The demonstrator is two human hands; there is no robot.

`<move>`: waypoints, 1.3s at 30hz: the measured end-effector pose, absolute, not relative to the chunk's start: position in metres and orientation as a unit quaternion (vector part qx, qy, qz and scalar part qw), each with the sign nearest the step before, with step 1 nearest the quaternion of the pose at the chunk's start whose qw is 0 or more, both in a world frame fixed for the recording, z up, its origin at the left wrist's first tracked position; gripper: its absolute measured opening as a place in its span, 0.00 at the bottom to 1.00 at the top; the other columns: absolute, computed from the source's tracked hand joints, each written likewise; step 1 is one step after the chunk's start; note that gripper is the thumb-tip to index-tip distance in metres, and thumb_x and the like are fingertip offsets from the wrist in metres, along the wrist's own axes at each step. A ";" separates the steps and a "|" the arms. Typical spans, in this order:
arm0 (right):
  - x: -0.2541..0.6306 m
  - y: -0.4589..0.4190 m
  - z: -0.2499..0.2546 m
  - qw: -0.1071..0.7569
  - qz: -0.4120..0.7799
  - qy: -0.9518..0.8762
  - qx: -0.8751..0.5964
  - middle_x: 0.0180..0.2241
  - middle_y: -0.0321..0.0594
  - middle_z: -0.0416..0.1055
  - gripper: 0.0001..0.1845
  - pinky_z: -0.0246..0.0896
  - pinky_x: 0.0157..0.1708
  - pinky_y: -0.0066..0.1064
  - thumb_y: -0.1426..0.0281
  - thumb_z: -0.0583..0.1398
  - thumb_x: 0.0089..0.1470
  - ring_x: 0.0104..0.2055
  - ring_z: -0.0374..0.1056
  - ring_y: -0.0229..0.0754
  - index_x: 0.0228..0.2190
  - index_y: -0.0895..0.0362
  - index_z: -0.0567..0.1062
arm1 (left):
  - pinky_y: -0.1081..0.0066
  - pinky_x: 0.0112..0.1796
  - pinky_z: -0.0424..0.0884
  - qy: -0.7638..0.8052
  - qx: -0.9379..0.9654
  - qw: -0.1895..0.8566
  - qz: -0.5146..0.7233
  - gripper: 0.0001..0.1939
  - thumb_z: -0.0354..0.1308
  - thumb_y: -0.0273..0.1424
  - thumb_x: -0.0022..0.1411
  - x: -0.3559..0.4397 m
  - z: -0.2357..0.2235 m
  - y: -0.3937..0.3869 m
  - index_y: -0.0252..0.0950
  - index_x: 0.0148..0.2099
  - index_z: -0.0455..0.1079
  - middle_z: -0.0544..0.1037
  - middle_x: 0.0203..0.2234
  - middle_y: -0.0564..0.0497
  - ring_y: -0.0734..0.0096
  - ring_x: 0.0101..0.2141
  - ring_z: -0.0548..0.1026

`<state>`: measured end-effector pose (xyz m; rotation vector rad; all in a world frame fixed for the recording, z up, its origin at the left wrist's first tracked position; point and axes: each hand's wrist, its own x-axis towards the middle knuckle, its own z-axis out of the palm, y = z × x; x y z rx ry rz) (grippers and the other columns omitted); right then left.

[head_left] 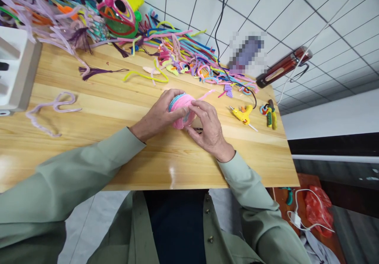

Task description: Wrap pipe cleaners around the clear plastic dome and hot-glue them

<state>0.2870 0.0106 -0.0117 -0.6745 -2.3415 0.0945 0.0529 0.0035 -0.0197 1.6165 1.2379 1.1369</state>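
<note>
Between my two hands, just above the wooden table [166, 165], is a rounded pink and light-blue bundle of coiled pipe cleaners [182, 107]. My left hand [160, 112] grips its left side, with the thumb across the front. From the right, my right hand [209, 128] holds the bundle's edge between thumb and fingers. A loose pink pipe cleaner end [207, 94] sticks out at the upper right. Part of a small dark item [199, 130] shows below, beside my right fingers; its kind is unclear.
Pipe cleaners [177, 45] lie heaped along the tiled wall. A yellow glue gun [243, 115], pliers [271, 116] and a dark red flask [282, 67] are at the right. A lilac pipe cleaner [44, 105] lies left, near a white and grey device [25, 78].
</note>
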 end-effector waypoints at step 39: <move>0.289 0.011 -0.010 0.315 0.095 -0.899 -0.289 0.73 0.53 0.72 0.41 0.67 0.77 0.65 0.56 0.66 0.73 0.77 0.67 0.63 0.78 0.48 0.59 | 0.55 0.60 0.75 0.492 0.654 0.405 0.407 0.35 0.60 0.58 0.69 0.049 -0.007 0.008 0.36 0.63 0.70 0.81 0.57 0.43 0.49 0.56 0.78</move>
